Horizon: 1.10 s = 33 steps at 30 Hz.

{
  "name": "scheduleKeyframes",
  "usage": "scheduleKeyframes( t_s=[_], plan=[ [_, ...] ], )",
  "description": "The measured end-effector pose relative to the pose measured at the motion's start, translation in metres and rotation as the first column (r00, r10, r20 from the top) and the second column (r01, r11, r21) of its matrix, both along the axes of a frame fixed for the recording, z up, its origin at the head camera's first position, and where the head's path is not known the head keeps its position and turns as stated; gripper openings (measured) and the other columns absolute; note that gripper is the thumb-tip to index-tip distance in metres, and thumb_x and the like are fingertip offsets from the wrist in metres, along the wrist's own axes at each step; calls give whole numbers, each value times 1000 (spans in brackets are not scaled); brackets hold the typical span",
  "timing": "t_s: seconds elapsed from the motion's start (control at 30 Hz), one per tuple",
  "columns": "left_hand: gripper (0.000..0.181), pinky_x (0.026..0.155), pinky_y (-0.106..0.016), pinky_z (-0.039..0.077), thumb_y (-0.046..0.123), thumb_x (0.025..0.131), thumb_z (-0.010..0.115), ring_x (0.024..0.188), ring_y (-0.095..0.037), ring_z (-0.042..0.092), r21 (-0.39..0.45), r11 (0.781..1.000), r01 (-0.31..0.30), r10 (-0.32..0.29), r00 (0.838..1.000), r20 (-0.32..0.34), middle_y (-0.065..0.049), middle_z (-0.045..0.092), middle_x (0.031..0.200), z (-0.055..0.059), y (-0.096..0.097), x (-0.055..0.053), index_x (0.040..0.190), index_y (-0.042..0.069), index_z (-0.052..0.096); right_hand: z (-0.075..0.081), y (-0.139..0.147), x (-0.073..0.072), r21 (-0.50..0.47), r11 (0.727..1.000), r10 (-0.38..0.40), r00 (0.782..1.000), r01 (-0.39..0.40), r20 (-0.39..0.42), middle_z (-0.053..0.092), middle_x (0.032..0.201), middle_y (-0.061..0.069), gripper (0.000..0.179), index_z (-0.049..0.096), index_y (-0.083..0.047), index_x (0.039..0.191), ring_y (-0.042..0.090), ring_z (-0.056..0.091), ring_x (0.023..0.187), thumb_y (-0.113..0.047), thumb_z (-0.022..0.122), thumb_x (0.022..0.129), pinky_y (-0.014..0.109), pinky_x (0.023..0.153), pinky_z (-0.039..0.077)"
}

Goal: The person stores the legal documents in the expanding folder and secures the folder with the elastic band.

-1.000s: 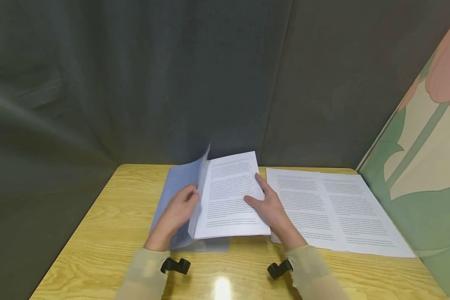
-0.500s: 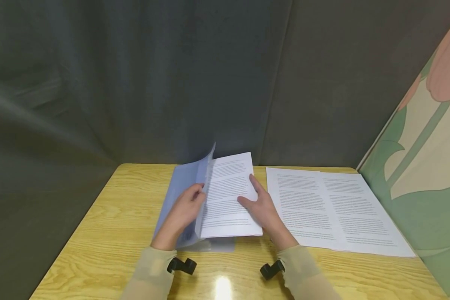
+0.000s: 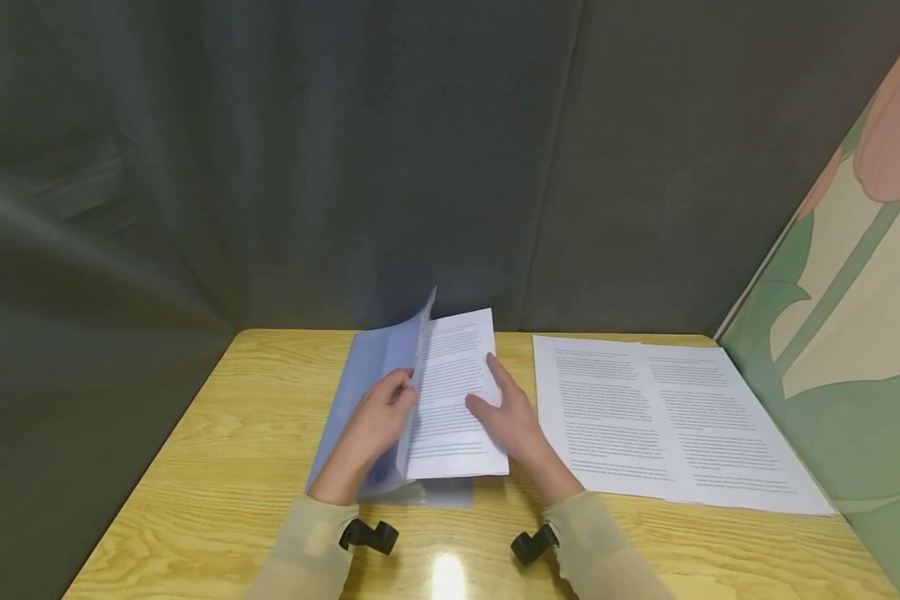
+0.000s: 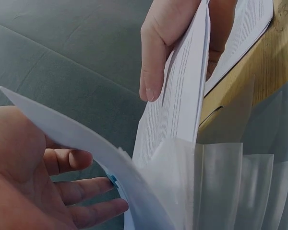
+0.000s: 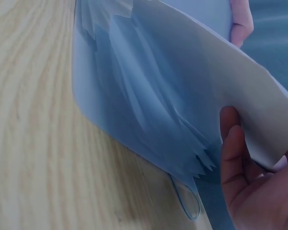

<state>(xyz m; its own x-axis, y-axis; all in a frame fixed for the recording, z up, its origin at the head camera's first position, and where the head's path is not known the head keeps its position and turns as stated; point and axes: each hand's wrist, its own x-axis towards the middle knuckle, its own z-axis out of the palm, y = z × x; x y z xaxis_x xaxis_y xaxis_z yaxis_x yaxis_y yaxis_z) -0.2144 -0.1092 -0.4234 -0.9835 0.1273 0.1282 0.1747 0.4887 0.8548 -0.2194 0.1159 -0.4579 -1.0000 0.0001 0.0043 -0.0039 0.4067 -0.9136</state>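
Note:
A bluish translucent expanding file (image 3: 356,379) lies on the table, its pleated pockets (image 4: 222,184) fanned out in the left wrist view. My left hand (image 3: 378,415) holds the file's raised cover (image 4: 93,143) upright, fingers against its outer side; the thumb is hidden there. My right hand (image 3: 513,423) grips a stack of printed sheets (image 3: 450,425) by its right edge, thumb on top and fingers beneath. The stack's left edge is inside the file, behind the lifted cover. From the right wrist view, the stack's underside (image 5: 252,88) is held above the pleats.
Two side-by-side piles of printed paper (image 3: 618,408) lie at the right on the wooden table (image 3: 202,467). A dark curtain (image 3: 390,167) hangs behind, and a flower-patterned panel (image 3: 855,383) stands at right. An elastic loop (image 5: 187,207) hangs from the file's corner.
My right hand has moved left with the sheets, and less of their width shows beside the cover. My left hand and the cover have shifted slightly right.

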Motion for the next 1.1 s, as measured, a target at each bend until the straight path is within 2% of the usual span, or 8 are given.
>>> scheduleKeyframes(
  t_s=[0.17, 0.4, 0.53, 0.6, 0.73, 0.87, 1.0, 1.1],
  plan=[
    [21, 88, -43, 46, 13, 106, 50, 122, -34, 59, 12, 1000, -6, 6, 1000, 14, -15, 62, 156, 0, 1, 0, 85, 11, 48, -1, -2, -1, -4, 1000, 16, 1000, -16, -11, 27, 180, 13, 82, 27, -14, 175, 37, 21, 166, -23, 69, 106, 56, 132, 17],
    [21, 81, -40, 44, 13, 108, 50, 118, -34, 57, 36, 999, -10, 9, 999, 36, -14, 61, 157, 1, 2, 0, 87, 10, 47, -2, -2, -1, -15, 1000, 4, 1000, -4, -10, 31, 177, 17, 79, 28, -13, 175, 39, 25, 165, -24, 67, 107, 57, 131, 20],
    [19, 79, -39, 43, 13, 108, 51, 110, -32, 58, 53, 999, -12, 10, 999, 48, -12, 67, 147, 2, 3, 1, 89, 10, 49, -4, 1, 1, -72, 996, -46, 999, 46, -5, 46, 169, 19, 77, 26, -12, 175, 41, 46, 153, -26, 64, 109, 60, 128, 26],
    [18, 77, -39, 42, 13, 107, 50, 106, -32, 57, 64, 998, -11, 8, 999, 53, -12, 68, 143, 2, 2, 1, 89, 9, 49, -3, 1, 2, -99, 992, -75, 997, 74, 1, 54, 161, 18, 74, 29, -12, 175, 37, 58, 138, -26, 63, 110, 59, 122, 35],
    [18, 77, -39, 42, 14, 107, 49, 110, -32, 57, 67, 998, -19, 15, 998, 59, -9, 67, 148, 2, 0, 1, 90, 10, 49, -2, 1, 4, -125, 985, -119, 993, 117, -8, 63, 140, 13, 64, 41, -13, 170, 27, 68, 104, -26, 62, 111, 44, 94, 54],
    [18, 75, -39, 41, 13, 107, 48, 100, -31, 55, 79, 997, -18, 15, 999, 40, -10, 68, 145, 4, -2, 1, 90, 10, 47, -2, -3, 3, -142, 981, -140, 989, 133, -42, 61, 121, 12, 55, 50, -12, 166, 20, 65, 87, -23, 60, 113, 30, 73, 54],
    [17, 71, -38, 39, 11, 106, 48, 83, -29, 48, 99, 995, -9, 8, 1000, 15, -14, 68, 133, 6, -3, 1, 89, 9, 46, -2, -9, 1, -156, 980, -136, 989, 125, -61, 58, 113, 10, 55, 49, -13, 166, 17, 60, 79, -20, 58, 113, 26, 67, 49],
    [17, 72, -37, 40, 10, 105, 49, 89, -27, 52, 99, 995, -11, 11, 1000, -2, -15, 70, 137, 7, -4, 1, 88, 10, 47, 0, -13, -1, -158, 981, -129, 989, 117, -73, 56, 111, 8, 55, 50, -14, 166, 14, 51, 72, -18, 59, 112, 25, 64, 44]
  ],
)
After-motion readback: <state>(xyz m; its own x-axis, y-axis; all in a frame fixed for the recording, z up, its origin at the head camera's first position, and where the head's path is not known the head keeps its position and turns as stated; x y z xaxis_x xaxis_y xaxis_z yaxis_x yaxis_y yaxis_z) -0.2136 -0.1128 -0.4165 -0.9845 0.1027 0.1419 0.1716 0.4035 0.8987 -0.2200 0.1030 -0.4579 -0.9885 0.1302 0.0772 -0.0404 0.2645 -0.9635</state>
